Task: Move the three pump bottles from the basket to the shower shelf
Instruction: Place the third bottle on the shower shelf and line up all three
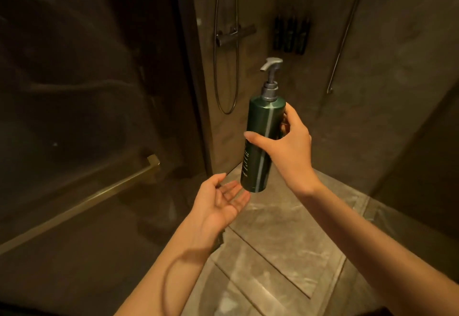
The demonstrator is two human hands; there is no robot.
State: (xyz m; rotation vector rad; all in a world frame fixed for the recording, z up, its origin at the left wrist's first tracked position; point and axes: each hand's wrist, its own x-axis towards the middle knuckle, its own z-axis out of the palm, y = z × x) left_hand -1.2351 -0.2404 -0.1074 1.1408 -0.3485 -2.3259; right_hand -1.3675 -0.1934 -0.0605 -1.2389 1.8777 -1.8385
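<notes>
Dim, warm light fills a shower stall with brownish stone walls [387, 42]. A glass door [82, 87] stands on the left, carrying a brass-coloured bar handle [104, 189]. The marbled floor [280, 236] shows long drain slots. A hose [227, 49], mixer valve [233, 32] and slanted grab rail [346, 34] hang on the walls; dark shapes [291, 33], perhaps bottles, sit beyond.

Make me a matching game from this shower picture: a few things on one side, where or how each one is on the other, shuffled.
Things:
1. green pump bottle
2. left hand
3. shower hose
4. grab bar

States:
A. open, palm up, below the bottle's base
B. fixed slanting on the right wall
C. held upright in the right hand
D. hanging in a loop on the wall

Pairs: 1-C, 2-A, 3-D, 4-B
</notes>
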